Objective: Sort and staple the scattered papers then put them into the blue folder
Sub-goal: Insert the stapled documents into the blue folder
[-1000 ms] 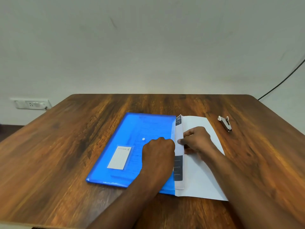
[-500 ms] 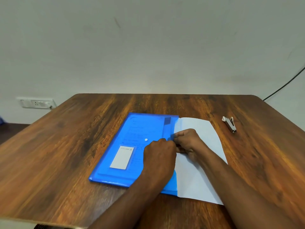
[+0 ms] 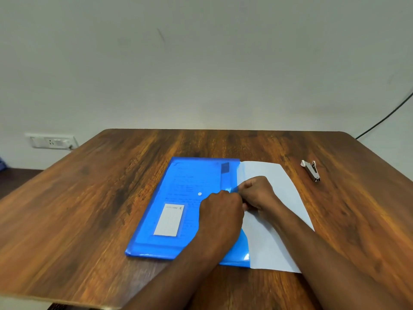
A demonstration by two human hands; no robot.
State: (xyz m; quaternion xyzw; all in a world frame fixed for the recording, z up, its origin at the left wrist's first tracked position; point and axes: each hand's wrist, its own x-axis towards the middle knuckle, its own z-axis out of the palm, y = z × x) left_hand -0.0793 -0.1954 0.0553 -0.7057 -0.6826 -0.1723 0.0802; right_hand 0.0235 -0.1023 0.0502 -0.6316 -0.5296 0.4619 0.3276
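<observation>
Left hand (image 3: 221,211) sits curled on the blue folder (image 3: 190,209), knuckles up, fingertips tucked at the folder's open edge, and it looks to be gripping that edge, though the grip itself is hidden under the fist. Just beside it, touching at the knuckles, the right hand (image 3: 257,193) pinches a bit of the translucent blue flap (image 3: 232,189) between thumb and fingers. Under and beyond the right hand lies the white flap sheet (image 3: 279,220), spread flat on the bench (image 3: 89,198) and joined to the folder's right edge. Printed papers (image 3: 187,186) show faintly through the blue cover, ahead of the left hand, so they seem to be inside already. A small white snap button (image 3: 199,193) sits on the cover just ahead of the left knuckles. Well off beyond the right hand, the stapler (image 3: 311,171) lies alone.

So the step in hand reads as closing up. To do it well: keep the left hand pressing the cover so the folder cannot slide, check no paper corner pokes past the opening, then bring the flap over squarely and line it up on the snap before pressing. A skewed fold would crease the sheets near the edge.
</observation>
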